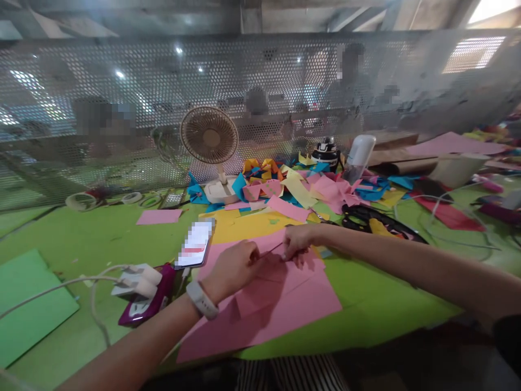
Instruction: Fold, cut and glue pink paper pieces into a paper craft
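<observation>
My left hand (pixel 234 269), with a white band (pixel 202 300) on its wrist, has curled fingers pinching the left part of a smaller pink paper (pixel 264 293). My right hand (pixel 299 241) is closed at the far edge of the same paper. Between the two hands that edge shows as a thin dark line. Beneath it lies a larger pink sheet (pixel 313 312), partly covered by my left forearm. A yellow sheet (pixel 228 231) sticks out behind the pink one. The fingertips of both hands are partly hidden.
A phone (pixel 196 243) and a purple power strip (pixel 148 298) with white plugs lie left of the sheets. Behind stand a small fan (pixel 209 136), heaped paper scraps (pixel 264 187) and a bottle (pixel 360 155). Black-handled scissors (pixel 354 217) lie near my right forearm. Green card (pixel 35 304) is far left.
</observation>
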A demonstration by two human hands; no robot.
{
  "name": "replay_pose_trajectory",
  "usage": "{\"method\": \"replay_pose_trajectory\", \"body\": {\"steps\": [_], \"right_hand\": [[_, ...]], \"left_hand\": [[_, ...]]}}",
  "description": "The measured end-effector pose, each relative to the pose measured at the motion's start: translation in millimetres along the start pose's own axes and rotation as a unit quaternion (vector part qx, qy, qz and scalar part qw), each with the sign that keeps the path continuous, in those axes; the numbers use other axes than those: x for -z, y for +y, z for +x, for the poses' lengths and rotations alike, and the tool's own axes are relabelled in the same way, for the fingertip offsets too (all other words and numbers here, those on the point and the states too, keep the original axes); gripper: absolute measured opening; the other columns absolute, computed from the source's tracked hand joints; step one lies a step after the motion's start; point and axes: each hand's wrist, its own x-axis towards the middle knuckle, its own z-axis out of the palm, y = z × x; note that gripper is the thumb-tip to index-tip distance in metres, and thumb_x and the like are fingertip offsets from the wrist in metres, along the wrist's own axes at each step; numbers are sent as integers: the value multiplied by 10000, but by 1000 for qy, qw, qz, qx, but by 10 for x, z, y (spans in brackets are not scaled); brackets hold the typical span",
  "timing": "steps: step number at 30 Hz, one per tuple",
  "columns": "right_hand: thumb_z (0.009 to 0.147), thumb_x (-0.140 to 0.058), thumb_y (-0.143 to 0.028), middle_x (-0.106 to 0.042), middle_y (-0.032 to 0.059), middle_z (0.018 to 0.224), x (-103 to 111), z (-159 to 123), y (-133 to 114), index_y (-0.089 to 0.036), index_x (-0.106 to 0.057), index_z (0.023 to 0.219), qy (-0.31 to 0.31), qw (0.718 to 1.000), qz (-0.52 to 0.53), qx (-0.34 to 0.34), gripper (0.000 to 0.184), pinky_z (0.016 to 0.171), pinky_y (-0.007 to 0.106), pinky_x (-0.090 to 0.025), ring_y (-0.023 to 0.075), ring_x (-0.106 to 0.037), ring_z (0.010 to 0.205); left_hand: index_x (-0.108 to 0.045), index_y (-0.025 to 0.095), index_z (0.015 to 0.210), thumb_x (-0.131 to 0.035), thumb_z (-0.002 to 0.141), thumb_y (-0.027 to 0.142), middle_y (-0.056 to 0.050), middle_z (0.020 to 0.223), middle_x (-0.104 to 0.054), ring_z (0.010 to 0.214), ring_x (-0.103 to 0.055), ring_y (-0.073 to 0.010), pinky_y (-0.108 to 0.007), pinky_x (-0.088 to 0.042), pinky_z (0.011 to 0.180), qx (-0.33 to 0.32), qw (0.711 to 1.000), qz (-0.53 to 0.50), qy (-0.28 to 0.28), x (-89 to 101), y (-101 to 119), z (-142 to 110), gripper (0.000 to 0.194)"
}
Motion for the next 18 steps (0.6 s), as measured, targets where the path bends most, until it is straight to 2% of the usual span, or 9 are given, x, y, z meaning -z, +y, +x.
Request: {"method": "replay_pose_trajectory", "body": {"steps": [1, 3, 6, 10, 18], "right_hand": [[652, -680, -291, -603, -25, 398, 5, 2, -2, -122, -594, 547, -3, 1000, -3, -4, 217, 356, 171, -239, 67, -510, 362], [657, -667, -257, -598, -28, 394, 13, 14, -2, -122, -593, 550, -3, 1000, -6, -8, 188, 351, 174, -237, 70, -511, 359], [661, -656, -247, -608, -29, 410, 19, 39, 17, -129, -588, 558, -2, 1000, -6, -9, 171, 351, 175, -240, 77, -532, 376], [658, -667, -305, -633, -10, 447, 24, 52, 51, -132, -582, 550, -11, 1000, -2, -1, 221, 348, 177, -223, 87, -558, 409], [608, -714, -364, -623, -5, 433, 11, 40, 60, -135, -566, 530, -14, 1000, 9, 18, 283, 351, 175, -237, 94, -560, 405]], "left_hand": [[-605, 150, 732, -372, 831, 578, -55, 658, -624, 583, -582, -169, -262, -418, 530, 56, 995, -51, -58, -9, -7, 66, 497], [-581, 146, 624, -411, 765, 651, -32, 506, -590, 464, -561, -150, -243, -398, 475, 138, 959, -172, -180, -38, 1, 204, 551], [-582, 132, 545, -515, 659, 692, -36, 460, -582, 395, -515, -128, -239, -374, 443, 203, 904, -273, -259, -83, 30, 375, 576], [-637, 118, 555, -635, 563, 658, -23, 465, -586, 390, -478, -102, -227, -336, 429, 233, 876, -311, -285, -107, 7, 464, 540], [-631, 123, 552, -574, 589, 706, -11, 416, -538, 343, -415, -78, -213, -283, 377, 232, 892, -264, -283, -145, -97, 385, 587]]}}
